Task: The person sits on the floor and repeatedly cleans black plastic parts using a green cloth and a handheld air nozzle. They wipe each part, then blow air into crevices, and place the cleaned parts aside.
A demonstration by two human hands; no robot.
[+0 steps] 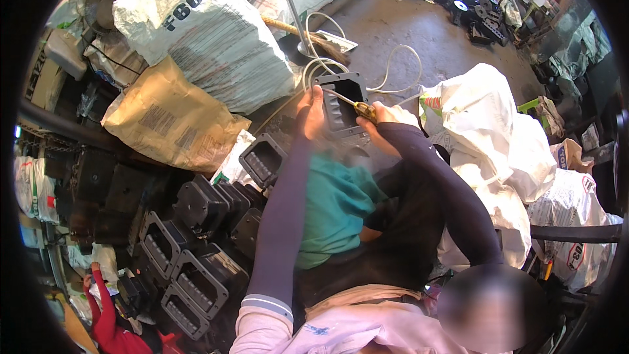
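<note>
My left hand grips the left edge of a black rectangular plastic housing held up in front of me, its hollow side facing me. My right hand holds a small yellowish air tool whose thin nozzle reaches into the housing. A white hose loops from the tool across the concrete floor behind. Both arms wear dark sleeves. A teal cloth lies over my lap below the housing.
Several more black housings are stacked at my left. A brown sack and a large white sack lie behind them. White sacks pile at my right. Black parts sit far right. A person in red is at lower left.
</note>
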